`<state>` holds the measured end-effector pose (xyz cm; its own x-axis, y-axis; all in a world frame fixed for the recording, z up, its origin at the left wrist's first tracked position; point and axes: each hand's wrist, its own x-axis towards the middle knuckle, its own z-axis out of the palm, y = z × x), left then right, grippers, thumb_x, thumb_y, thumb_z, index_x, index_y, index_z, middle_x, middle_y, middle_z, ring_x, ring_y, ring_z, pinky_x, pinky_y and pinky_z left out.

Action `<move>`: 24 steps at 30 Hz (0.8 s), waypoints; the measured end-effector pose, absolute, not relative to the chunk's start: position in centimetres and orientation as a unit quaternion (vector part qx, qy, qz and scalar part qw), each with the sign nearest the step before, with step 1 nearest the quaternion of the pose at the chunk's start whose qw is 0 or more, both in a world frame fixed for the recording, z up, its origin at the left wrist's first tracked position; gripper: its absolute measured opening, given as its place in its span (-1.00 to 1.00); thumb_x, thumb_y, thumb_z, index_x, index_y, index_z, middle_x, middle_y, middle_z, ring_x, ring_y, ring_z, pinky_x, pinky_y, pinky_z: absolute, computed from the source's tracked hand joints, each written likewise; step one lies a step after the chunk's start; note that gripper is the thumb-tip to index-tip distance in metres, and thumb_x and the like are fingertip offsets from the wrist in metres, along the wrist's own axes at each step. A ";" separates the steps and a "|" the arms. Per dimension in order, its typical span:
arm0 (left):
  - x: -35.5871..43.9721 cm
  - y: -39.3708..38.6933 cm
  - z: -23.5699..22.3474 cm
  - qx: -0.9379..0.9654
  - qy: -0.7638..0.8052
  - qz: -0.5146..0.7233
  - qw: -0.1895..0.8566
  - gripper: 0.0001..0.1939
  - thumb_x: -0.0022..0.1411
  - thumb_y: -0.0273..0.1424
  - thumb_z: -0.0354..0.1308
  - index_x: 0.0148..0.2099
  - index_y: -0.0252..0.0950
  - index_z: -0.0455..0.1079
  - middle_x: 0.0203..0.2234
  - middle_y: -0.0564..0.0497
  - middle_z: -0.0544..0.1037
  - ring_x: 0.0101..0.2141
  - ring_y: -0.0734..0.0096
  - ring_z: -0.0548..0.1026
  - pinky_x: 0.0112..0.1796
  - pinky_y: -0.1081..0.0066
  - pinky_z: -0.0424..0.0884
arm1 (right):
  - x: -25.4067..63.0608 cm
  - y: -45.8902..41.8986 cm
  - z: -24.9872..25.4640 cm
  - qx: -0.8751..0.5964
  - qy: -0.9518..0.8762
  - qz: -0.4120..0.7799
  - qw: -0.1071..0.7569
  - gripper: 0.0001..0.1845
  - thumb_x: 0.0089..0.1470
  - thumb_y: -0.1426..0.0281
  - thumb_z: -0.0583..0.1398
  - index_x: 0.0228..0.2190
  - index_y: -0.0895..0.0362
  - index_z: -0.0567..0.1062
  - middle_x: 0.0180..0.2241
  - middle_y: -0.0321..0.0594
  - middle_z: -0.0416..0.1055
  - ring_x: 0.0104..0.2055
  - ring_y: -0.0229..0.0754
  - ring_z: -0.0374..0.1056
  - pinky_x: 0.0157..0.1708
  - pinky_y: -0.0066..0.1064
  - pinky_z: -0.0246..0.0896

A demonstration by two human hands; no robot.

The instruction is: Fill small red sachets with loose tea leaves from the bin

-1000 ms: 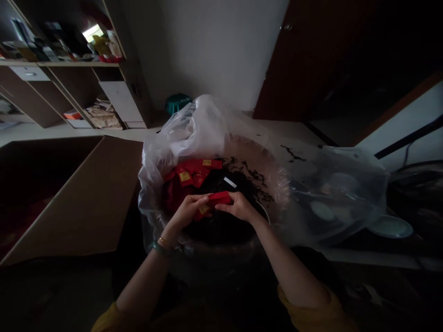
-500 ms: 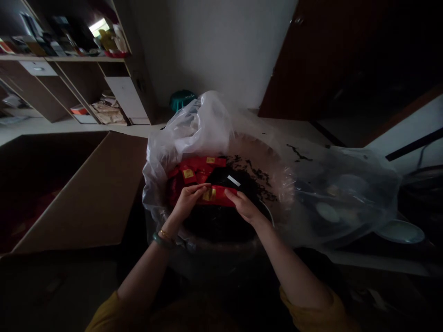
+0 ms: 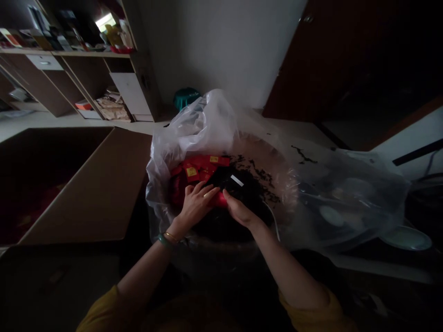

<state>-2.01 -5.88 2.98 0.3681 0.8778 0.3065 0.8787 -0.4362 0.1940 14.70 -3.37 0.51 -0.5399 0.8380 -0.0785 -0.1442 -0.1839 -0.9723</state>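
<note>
A plastic-lined container (image 3: pixel 286 182) is holding dark loose material (image 3: pixel 254 193). Above it, the left hand (image 3: pixel 195 203) is lying partly open over a red packet (image 3: pixel 219 199), its grip not discernible; the right hand (image 3: pixel 239 210) is pinching the packet's right end. The packet is lying between both hands, neither being nearer, long axis running left to right, exposed face showing glossy red.

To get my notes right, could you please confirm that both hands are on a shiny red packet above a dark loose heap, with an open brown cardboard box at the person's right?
Not quite: the open brown cardboard box is at the person's left, as the head view shows. The rest holds: left hand and right hand are on the shiny red packet above the dark loose heap.
</note>
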 end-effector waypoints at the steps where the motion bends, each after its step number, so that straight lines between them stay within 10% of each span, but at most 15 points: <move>1: -2.2 -5.8 2.6 -0.826 -0.530 -0.190 -0.006 -0.41 0.07 -0.41 0.25 0.18 -0.12 0.26 0.10 -0.10 0.39 0.13 -0.02 0.24 -0.01 0.02 0.13 | 14.4 -3.5 0.7 -0.317 -0.524 0.713 0.341 -0.33 0.09 -0.14 -0.03 -0.05 0.08 0.44 -0.12 -0.18 0.48 0.11 -0.09 0.26 0.12 -0.13 0.13; 7: -3.9 -5.1 0.7 -0.756 -0.580 -0.294 -0.069 -0.51 -0.05 -0.47 0.31 -0.01 -0.14 0.40 -0.04 -0.02 0.51 -0.02 0.12 0.42 -0.04 0.14 0.24 | 14.3 -3.3 2.2 -0.323 -0.567 0.683 0.328 -0.16 0.07 -0.22 -0.19 -0.13 0.16 0.49 -0.20 -0.10 0.51 0.00 -0.06 0.36 0.07 -0.14 0.16; 11: -5.7 -4.3 -1.0 -0.636 -0.634 -0.427 -0.107 -0.55 -0.08 -0.41 0.32 -0.07 -0.24 0.42 -0.19 -0.04 0.57 -0.19 0.22 0.51 -0.14 0.24 0.36 | 14.5 -2.8 1.6 -0.419 -0.703 0.456 0.348 -0.29 0.13 -0.12 -0.12 -0.08 0.15 0.46 -0.08 -0.02 0.46 0.04 -0.02 0.32 0.09 -0.12 0.13; 18: -6.8 -3.9 -2.7 -0.578 -0.627 -0.514 -0.090 -0.49 -0.18 -0.32 0.38 -0.10 -0.28 0.42 -0.24 -0.07 0.52 -0.20 0.18 0.48 -0.14 0.20 0.39 | 9.5 -3.1 0.3 -0.327 -0.933 0.122 -0.087 0.13 -0.24 -0.10 0.28 0.25 0.15 0.07 0.29 0.15 -0.13 0.32 0.36 -0.35 0.20 0.20 -0.43; 24: -6.9 -3.9 -2.8 -0.564 -0.620 -0.532 -0.121 -0.48 -0.15 -0.27 0.38 -0.10 -0.27 0.40 -0.25 -0.06 0.47 -0.24 0.25 0.47 -0.18 0.26 0.42 | 8.9 -4.9 1.9 -0.220 -0.968 0.049 -0.111 -0.41 -0.18 0.15 0.33 -0.04 -0.02 0.46 0.09 0.02 0.22 0.18 0.23 0.03 0.11 0.09 -0.11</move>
<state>-6.86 -3.94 -2.83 -0.3339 0.8286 0.4494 0.5707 -0.2017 0.7960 8.94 -4.85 1.86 -0.8785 0.4155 -0.2358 0.4372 0.8981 -0.0466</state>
